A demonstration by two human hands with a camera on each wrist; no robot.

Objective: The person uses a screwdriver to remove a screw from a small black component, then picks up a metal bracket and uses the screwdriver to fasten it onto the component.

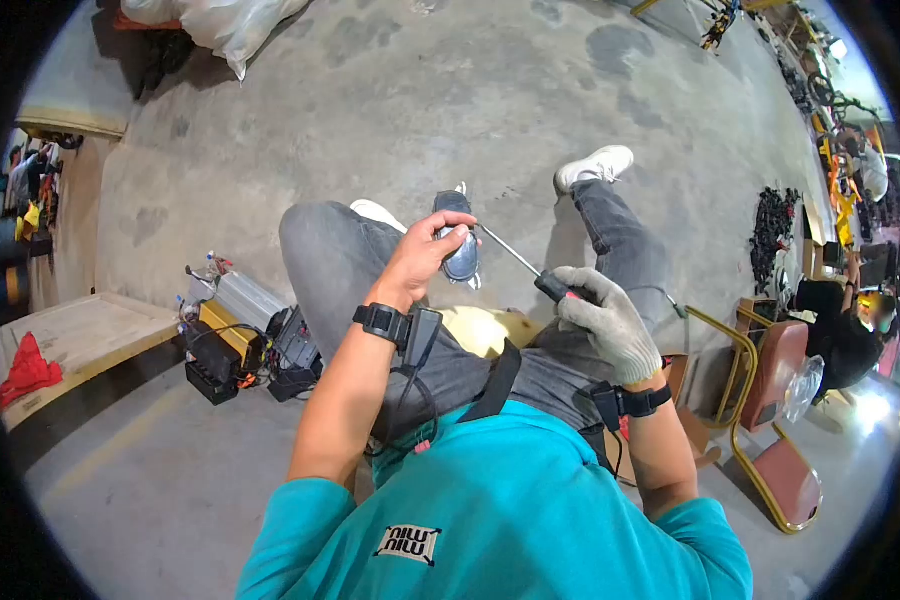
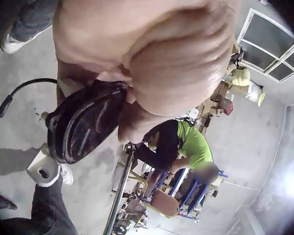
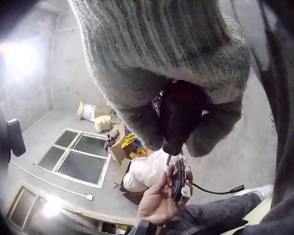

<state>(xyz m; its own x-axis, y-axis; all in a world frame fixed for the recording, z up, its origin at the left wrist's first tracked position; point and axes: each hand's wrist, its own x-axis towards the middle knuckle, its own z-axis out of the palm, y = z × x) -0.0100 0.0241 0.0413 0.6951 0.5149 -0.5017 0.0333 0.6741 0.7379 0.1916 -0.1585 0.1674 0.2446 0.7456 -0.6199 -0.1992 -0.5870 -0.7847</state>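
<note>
In the head view my bare left hand (image 1: pixel 422 258) grips a dark, glossy oval part (image 1: pixel 460 262) above the lap. Pale bracket tabs stick out at its ends; the left wrist view shows its ribbed rim (image 2: pixel 68 132), and a thin black cable (image 2: pixel 27 84) with a plug end appears beside it. My right hand (image 1: pixel 605 322), in a grey knitted glove, holds a screwdriver (image 1: pixel 552 287) by its black and red handle. The metal shaft (image 1: pixel 508 248) points at the left hand's fingertips, and its tip comes right up to the part's edge. Gloved fingers wrap the handle (image 3: pixel 181 117) in the right wrist view.
Left of my legs, a metal unit with wires (image 1: pixel 250 300) lies on the concrete floor beside a low wooden platform (image 1: pixel 85 335) holding a red cloth (image 1: pixel 30 370). A brown-seated metal chair (image 1: pixel 775 375) stands at the right. White bags (image 1: pixel 235 25) sit far ahead. Other people appear in the background.
</note>
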